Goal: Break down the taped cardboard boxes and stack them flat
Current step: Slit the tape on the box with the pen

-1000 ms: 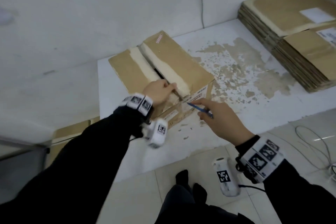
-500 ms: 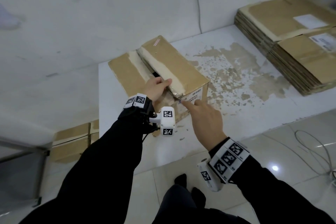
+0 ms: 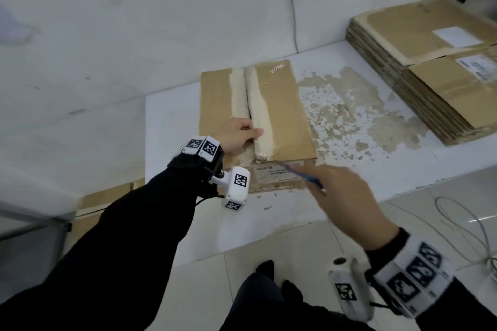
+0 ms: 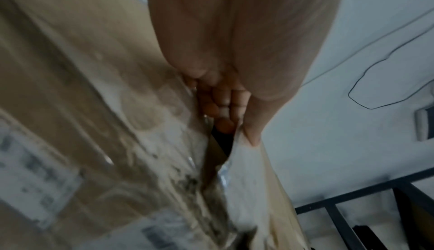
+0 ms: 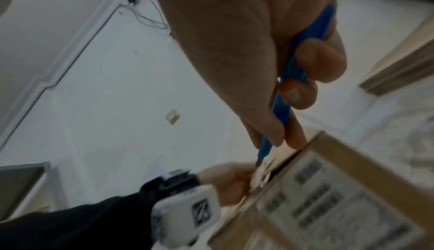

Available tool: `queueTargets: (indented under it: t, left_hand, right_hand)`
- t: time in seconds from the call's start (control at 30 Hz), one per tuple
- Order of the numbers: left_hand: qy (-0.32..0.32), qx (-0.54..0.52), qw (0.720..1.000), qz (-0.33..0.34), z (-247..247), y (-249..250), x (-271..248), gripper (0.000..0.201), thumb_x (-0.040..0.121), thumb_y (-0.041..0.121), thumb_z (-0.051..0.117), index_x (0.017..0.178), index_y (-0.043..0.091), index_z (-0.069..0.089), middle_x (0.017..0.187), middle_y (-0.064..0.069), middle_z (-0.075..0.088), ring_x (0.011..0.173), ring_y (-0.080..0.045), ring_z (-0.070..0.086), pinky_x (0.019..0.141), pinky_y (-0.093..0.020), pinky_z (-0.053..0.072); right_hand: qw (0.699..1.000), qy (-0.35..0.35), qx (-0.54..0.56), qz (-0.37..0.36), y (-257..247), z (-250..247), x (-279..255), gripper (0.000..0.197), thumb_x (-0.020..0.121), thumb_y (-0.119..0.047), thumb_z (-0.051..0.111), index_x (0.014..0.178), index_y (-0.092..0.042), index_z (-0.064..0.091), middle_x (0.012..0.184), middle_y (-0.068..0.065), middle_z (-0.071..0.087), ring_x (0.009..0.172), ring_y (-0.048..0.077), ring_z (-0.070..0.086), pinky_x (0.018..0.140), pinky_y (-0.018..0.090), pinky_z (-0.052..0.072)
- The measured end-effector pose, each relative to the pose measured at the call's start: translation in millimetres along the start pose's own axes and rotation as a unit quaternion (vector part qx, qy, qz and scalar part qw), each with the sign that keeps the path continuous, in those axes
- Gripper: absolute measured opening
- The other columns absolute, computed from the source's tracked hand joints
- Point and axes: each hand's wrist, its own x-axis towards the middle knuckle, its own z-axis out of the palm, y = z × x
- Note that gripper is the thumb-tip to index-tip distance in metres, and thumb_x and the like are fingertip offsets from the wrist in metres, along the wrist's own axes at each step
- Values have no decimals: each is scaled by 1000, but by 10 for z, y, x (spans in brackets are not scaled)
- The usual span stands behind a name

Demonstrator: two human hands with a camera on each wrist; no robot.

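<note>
Cutting stage. The box (image 3: 255, 113) sits at the platform's (image 3: 172, 121) 12 o'clock side, its taped top seam already parted. The left hand (image 3: 236, 135), fingers curled into the seam gap with the thumb on top, grips the left flap near the box's 6 o'clock edge. The right hand (image 3: 347, 196) pinches a blue knife (image 3: 304, 176), tip at the near top edge where tape (image 3: 259, 115) wraps over. Probable next move: slice the tape down the near face, blade kept away from the left fingers (image 4: 225, 103). Flattened boxes (image 3: 430, 67) are stacked at 2 o'clock.

Black sleeves (image 3: 129, 236), white marker-tagged wristbands (image 3: 201, 145), wrist cameras (image 3: 236, 187).
</note>
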Motion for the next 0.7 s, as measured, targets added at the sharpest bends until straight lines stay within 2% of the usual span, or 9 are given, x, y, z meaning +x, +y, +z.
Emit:
queueTargets:
  t: [0.1, 0.2, 0.3, 0.37, 0.43, 0.53, 0.63, 0.7]
  left_hand:
    - [-2, -69, 998, -2, 16, -88, 44, 37, 71, 39, 77, 69, 9, 57, 84, -16, 54, 82, -26, 51, 83, -39, 41]
    - [-6, -148, 989, 0, 18, -146, 68, 43, 59, 43, 84, 68, 10, 57, 88, -15, 51, 86, -27, 49, 90, -44, 41]
    - [-9, -188, 982, -8, 36, -109, 13, 38, 63, 34, 82, 59, 15, 49, 85, -15, 45, 85, -28, 44, 85, -42, 39]
    - [0, -188, 982, -1, 40, -113, -12, 37, 66, 34, 80, 55, 17, 48, 83, -14, 45, 84, -27, 44, 85, -40, 38]
    - [8, -183, 983, 6, 40, -102, -39, 36, 71, 32, 78, 52, 20, 51, 76, -12, 49, 79, -25, 46, 84, -39, 39]
    - [24, -198, 980, 5, 31, -92, -39, 33, 84, 18, 71, 52, 20, 63, 66, 0, 63, 71, -20, 56, 84, -38, 44]
    - [29, -238, 971, 1, 11, -80, -55, 14, 82, 20, 73, 74, 10, 69, 84, -10, 68, 82, -26, 60, 95, -48, 47]
    - [35, -217, 975, 11, -3, -105, -34, 16, 78, 23, 77, 72, 12, 68, 89, -13, 68, 86, -26, 60, 99, -48, 44]
  right_hand:
    - [999, -18, 31, -25, -166, 225, 65, 48, 95, -14, 48, 134, -42, 48, 92, 0, 66, 81, 22, 59, 63, 33, 46]
    - [1000, -14, 10, -14, -244, 408, 202, 50, 95, -10, 45, 138, -36, 45, 95, 6, 64, 84, 27, 59, 63, 34, 43]
    - [999, -4, -34, 1, -338, 451, 210, 55, 91, -3, 49, 139, -30, 45, 94, 10, 62, 80, 31, 60, 61, 31, 37]
    - [997, -11, -77, 14, -409, 448, 175, 57, 90, -3, 52, 141, -27, 40, 103, 9, 60, 84, 30, 61, 67, 32, 38]
    - [994, -12, -108, 31, -494, 433, 184, 56, 92, -5, 50, 142, -27, 35, 109, 8, 57, 90, 29, 61, 68, 32, 39]
    - [990, 7, -135, 42, -587, 413, 241, 46, 96, -6, 44, 137, -26, 42, 104, 5, 58, 87, 27, 62, 61, 29, 35]
    - [987, 39, -139, 67, -487, 305, 196, 41, 95, -7, 44, 132, -26, 48, 106, 4, 61, 84, 25, 62, 60, 27, 35]
    - [988, 48, -120, 78, -357, 225, 121, 45, 94, -5, 44, 131, -29, 52, 102, 5, 63, 80, 27, 62, 58, 27, 34]
